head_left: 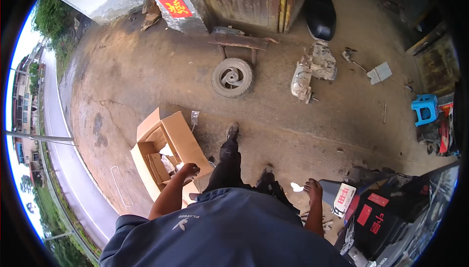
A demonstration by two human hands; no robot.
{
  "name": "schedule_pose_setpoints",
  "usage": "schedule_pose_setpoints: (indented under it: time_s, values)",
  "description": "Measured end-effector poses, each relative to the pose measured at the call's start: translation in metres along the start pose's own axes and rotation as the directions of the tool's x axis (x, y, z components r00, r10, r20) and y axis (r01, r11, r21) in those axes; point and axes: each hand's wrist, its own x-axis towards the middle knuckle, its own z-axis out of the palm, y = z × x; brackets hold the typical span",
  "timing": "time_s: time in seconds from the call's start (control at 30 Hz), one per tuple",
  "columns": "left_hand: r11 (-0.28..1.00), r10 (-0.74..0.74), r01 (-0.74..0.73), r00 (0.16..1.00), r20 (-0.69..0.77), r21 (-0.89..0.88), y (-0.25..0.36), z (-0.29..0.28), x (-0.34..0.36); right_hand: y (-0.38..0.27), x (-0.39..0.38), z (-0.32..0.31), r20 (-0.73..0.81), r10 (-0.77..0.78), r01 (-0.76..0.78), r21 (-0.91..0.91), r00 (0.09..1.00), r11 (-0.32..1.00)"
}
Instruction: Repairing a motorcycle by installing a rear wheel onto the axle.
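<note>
My left hand [189,171] hangs at the near right corner of an open cardboard box [178,137], its fingers loosely bent and apart, with nothing visible in it. The box has its flaps up and holds folded cardboard and white material. My right hand [312,187] hangs at my side with bent, separated fingers, beside a small white scrap [296,187]; I see nothing gripped. To its right stands a dark motorbike [371,223] with red patches and a white panel. My legs and shoes are in mid view, one foot ahead of the other.
Ahead are a loose wheel [232,77], a wooden bench [242,42], dirty engine parts [317,66], a black seat [320,12] and metal doors [244,0]. A blue stool [424,109] stands at the right. A road [66,164] runs along the left, beyond the concrete yard.
</note>
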Motion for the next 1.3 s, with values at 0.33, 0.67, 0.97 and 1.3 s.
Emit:
schedule_pose_setpoints:
  time_s: [0.33, 0.67, 0.97, 1.3]
  values:
    - [0.826, -0.281, 0.194, 0.955, 0.090, 0.528, 0.103, -0.275, 0.332, 0.016, 0.104, 0.234, -0.225, 0.341, -0.321, 0.123, 0.913, 0.939]
    - [0.784, 0.235, -0.154, 0.970, -0.058, 0.602, 0.386, -0.335, 0.778, 0.008, 0.519, 0.648, 0.000, 0.159, -0.111, -0.717, 0.987, 0.688]
    - [0.922, 0.230, -0.147, 0.952, -0.203, 0.359, 0.397, -0.317, 0.947, -0.005, 0.640, 0.796, -0.203, 0.014, -0.172, -0.792, 0.979, 0.586]
    - [0.978, 0.006, -0.036, 0.990, -0.143, -0.204, 0.395, -0.302, 0.939, 0.013, 0.647, 0.780, -0.164, -0.078, -0.082, -0.784, 0.983, 0.615]
